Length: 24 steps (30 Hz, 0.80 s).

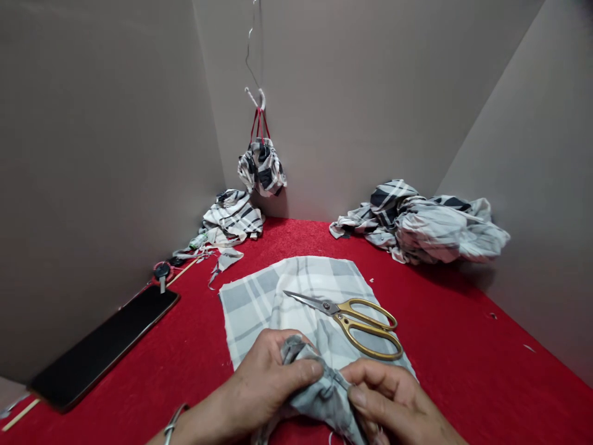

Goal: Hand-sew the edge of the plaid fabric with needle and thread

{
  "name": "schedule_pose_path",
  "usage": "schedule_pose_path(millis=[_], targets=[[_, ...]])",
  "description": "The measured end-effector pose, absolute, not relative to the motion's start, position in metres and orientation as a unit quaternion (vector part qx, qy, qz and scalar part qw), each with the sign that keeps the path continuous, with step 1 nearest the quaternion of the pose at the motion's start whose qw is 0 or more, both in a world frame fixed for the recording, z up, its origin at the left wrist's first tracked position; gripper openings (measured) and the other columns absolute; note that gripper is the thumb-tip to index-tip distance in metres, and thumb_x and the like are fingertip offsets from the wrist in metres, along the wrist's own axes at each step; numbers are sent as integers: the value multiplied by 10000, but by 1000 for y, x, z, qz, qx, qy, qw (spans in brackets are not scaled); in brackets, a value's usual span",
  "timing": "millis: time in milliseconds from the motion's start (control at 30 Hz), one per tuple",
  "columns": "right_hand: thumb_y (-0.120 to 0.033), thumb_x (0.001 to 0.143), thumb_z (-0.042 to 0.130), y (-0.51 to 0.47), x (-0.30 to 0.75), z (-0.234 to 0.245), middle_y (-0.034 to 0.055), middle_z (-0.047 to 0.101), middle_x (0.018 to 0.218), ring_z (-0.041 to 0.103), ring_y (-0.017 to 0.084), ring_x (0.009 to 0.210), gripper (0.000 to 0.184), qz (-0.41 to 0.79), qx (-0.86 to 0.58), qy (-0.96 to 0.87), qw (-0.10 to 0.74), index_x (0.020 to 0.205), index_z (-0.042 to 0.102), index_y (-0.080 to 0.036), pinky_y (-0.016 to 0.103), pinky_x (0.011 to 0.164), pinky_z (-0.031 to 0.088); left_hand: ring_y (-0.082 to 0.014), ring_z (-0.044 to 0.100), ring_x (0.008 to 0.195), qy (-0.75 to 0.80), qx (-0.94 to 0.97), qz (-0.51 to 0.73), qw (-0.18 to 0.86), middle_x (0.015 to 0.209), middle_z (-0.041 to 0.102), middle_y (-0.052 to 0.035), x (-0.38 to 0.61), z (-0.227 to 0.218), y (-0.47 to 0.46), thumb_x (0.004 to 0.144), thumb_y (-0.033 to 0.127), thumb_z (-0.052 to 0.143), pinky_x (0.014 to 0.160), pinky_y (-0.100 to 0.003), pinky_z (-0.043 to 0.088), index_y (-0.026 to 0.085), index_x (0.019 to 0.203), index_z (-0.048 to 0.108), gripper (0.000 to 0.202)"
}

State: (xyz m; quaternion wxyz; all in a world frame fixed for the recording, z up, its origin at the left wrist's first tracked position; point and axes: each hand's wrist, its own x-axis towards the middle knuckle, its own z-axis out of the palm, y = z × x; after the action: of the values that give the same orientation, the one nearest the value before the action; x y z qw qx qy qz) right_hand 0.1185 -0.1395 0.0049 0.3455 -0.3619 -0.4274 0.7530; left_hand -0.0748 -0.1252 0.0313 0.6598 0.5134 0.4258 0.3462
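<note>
My left hand [269,386] is closed round a bunched piece of grey checked cloth [319,395] at the near edge of the red surface. My right hand [393,402] pinches the same bunch from the right, thumb and fingers pressed together. A flat grey checked cloth [259,296] lies spread just beyond my hands. Gold-handled scissors [356,321] rest on that cloth, blades shut and pointing left, a little above my right hand.
A black phone [104,346] lies at the left by the grey wall. Striped cloth heaps sit at the back left [231,219] and back right [430,225]. A cloth bundle [262,167] hangs from a hook in the corner. Small items and scraps [162,270] lie near the phone.
</note>
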Motion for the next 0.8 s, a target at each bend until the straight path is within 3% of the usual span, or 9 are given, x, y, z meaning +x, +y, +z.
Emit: schedule_pose_path(millis=[167, 300, 500, 633, 800], targets=[[-563, 732, 632, -136, 119, 5, -93, 357, 459, 236, 28, 353, 443, 712, -396, -494, 304, 822, 606, -130, 164, 357, 166, -90, 388, 541, 456, 646, 337, 511, 582, 455, 33, -74, 33, -128, 790, 251, 544, 504, -196, 299, 144, 672, 560, 160], [-588, 788, 537, -138, 118, -2, -41, 422, 579, 321, 75, 468, 460, 630, -429, -562, 320, 872, 606, -141, 193, 432, 249, -107, 467, 608, 453, 723, 340, 397, 644, 528, -2, -73, 29, -129, 811, 245, 542, 575, -199, 333, 143, 660, 592, 188], [-553, 833, 478, -142, 121, -14, -9, 448, 630, 389, 125, 550, 406, 547, -454, -619, 334, 834, 598, -165, 226, 494, 331, -91, 339, 508, 454, 579, 364, 571, 531, 393, 50, -67, 24, -132, 775, 344, 575, 472, -201, 281, 152, 632, 515, 246], [-553, 835, 472, -140, 120, -12, -19, 423, 603, 361, 114, 520, 402, 541, -438, -632, 340, 788, 585, -170, 210, 460, 308, -92, 349, 514, 457, 569, 370, 575, 532, 425, 37, -65, 26, -132, 733, 348, 615, 477, -210, 283, 136, 613, 530, 258], [-544, 833, 488, -138, 121, -12, -16, 436, 633, 358, 109, 523, 383, 585, -427, -601, 337, 856, 590, -176, 215, 475, 321, -72, 297, 468, 430, 461, 387, 673, 494, 367, 62, -65, 26, -127, 659, 333, 671, 443, -209, 234, 155, 570, 475, 280]])
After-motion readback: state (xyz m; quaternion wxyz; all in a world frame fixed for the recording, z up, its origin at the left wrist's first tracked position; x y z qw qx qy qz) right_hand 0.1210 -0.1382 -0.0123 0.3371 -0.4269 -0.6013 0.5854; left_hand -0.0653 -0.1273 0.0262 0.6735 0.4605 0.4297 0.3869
